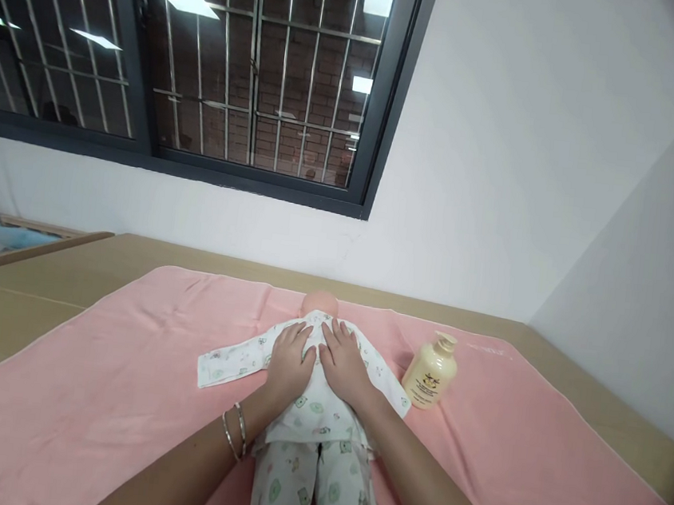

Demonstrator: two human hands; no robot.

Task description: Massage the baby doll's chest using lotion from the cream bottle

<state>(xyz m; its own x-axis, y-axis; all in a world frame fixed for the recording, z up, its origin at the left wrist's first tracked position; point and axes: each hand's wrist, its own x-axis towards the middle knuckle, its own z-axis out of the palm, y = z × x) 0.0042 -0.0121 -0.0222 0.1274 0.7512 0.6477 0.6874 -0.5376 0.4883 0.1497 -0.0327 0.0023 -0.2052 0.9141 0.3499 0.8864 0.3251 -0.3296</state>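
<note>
A baby doll (320, 303) lies on a pink blanket (120, 366), its head toward the wall. It wears a white printed top (320, 411) with long sleeves spread to both sides, and matching trousers (289, 480). My left hand (290, 364) rests flat on the left of the doll's upper body, fingers stretched toward its head. Beside it, my right hand (344, 366) lies flat on the right half of the top. The two thumbs are close together near the middle. Two bangles (234, 432) circle my left wrist.
A cream pump bottle (431, 371) stands on the blanket to the right, close to the doll's sleeve end. The wooden surface (15, 331) shows around the blanket. Behind it are a white wall (471, 178) and a dark-framed window (380, 128) with metal bars.
</note>
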